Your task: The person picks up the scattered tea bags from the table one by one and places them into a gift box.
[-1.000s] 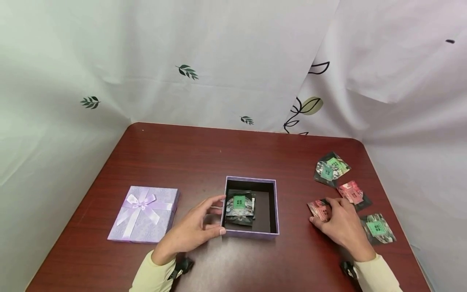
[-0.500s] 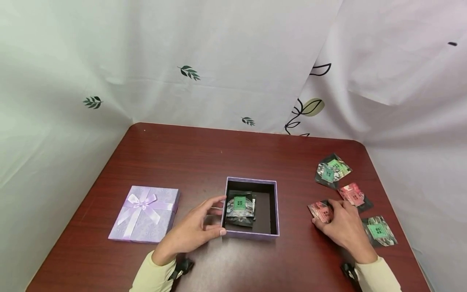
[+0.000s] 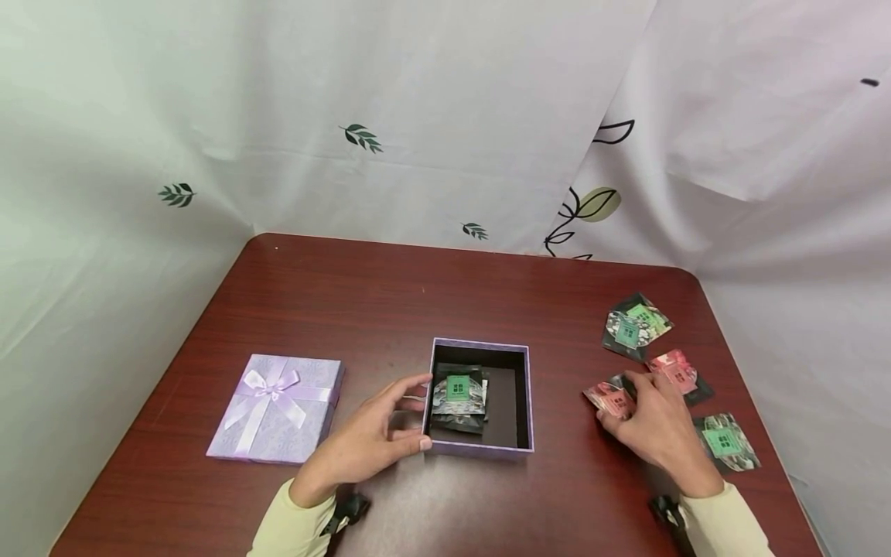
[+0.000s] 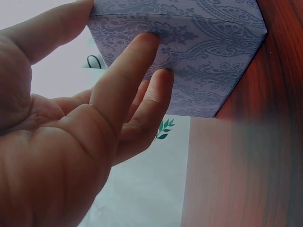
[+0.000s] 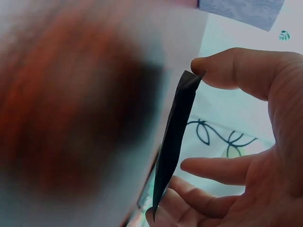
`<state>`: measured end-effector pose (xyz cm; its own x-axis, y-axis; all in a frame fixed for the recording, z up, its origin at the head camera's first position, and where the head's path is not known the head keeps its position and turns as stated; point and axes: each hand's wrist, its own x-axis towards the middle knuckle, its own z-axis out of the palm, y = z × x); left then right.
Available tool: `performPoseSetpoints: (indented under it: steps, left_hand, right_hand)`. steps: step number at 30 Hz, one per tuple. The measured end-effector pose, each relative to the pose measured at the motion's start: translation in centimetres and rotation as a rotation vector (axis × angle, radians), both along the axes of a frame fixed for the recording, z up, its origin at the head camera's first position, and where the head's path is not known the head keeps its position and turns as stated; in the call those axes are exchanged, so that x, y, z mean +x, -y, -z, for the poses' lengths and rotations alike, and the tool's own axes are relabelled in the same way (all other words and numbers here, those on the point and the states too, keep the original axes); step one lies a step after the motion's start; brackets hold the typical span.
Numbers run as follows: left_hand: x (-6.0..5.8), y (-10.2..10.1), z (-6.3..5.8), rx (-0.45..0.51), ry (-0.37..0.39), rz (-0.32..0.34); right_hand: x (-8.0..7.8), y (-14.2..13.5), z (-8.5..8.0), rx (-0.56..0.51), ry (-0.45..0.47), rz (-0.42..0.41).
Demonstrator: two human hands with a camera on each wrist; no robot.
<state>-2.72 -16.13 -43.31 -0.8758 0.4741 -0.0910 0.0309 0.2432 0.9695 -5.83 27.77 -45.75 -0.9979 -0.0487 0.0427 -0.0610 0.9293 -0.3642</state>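
Observation:
A lilac patterned box [image 3: 482,447] stands without its lid at the middle of the table, with several dark sachets with green labels [image 3: 458,391] lying in its left part. My left hand [image 3: 369,437] rests its fingertips and thumb against the box's left side, fingers nearly straight; the left wrist view shows the fingertips touching the patterned wall [image 4: 203,61]. To the right, my right hand [image 3: 657,425] holds a red-labelled sachet [image 3: 612,398] by its edges between thumb and fingers. From the right wrist, that sachet shows as a dark, thin edge [image 5: 175,137], tilted off the table.
The lilac lid with a ribbon bow [image 3: 274,406] lies at the left. Right of my hand are a red sachet [image 3: 678,374], a green-labelled sachet [image 3: 727,442] and overlapping sachets [image 3: 633,326] farther back. White cloth [image 3: 418,116] hangs behind the dark red table [image 3: 362,286].
The red-labelled sachet has tipped up slightly from the table in my right hand, its left edge shifting left. My left hand stays at the box.

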Motion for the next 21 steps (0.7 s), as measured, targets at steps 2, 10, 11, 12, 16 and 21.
performPoseSetpoints:
  steps: [2,10,11,12,16,21]
  left_hand:
    - [0.0,0.0,0.0,0.001,0.000,-0.001]
    - [-0.1,0.0,0.0,0.005,0.004,-0.001]
    - [-0.1,0.0,0.0,0.003,0.005,-0.003]
    - [-0.1,0.0,0.0,0.003,0.006,-0.003]
    - [-0.1,0.0,0.0,0.003,0.005,0.000]
    - [-0.1,0.0,0.0,0.008,0.007,0.004]
  right_hand:
    - [0.0,0.2,-0.3,-0.002,-0.027,-0.012]
    - [-0.1,1.5,-1.8,-0.007,-0.114,-0.057]
    - [-0.1,1.8,-2.1,-0.008,-0.123,-0.064]
    - [-0.2,2.0,-2.3,-0.010,-0.132,-0.070]
    - [-0.3,2.9,-3.2,-0.015,-0.186,-0.098]
    - [-0.5,4.4,-4.7,-0.040,-0.237,-0.126]
